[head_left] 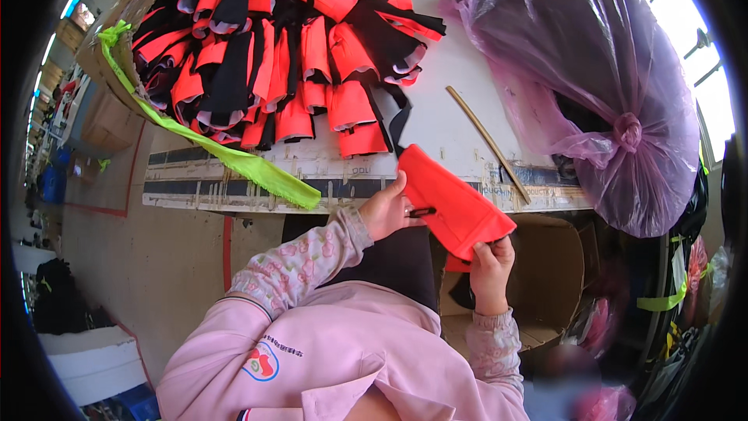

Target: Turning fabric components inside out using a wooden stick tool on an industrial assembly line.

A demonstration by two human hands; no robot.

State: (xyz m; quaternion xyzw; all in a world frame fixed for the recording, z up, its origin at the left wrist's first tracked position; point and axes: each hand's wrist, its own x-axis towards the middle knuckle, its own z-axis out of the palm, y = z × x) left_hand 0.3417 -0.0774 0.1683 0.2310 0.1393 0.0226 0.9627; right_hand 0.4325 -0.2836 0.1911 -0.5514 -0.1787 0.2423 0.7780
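To the left of the red fabric piece (456, 199), a lime-green webbing strip (226, 157) trails along the worktop (436, 121) edge, and a pile of red-and-black fabric pieces (284, 51) lies beyond it. Your left hand (386, 210) pinches the red piece's left edge with small black snips against it, grip closed. The piece hangs just in front of the worktop edge, over an open cardboard box (545, 273). Your right hand (489, 265) clamps its lower corner. Right of it, a thin wooden stick (487, 140) and a knotted pink plastic bag (600, 86) rest.
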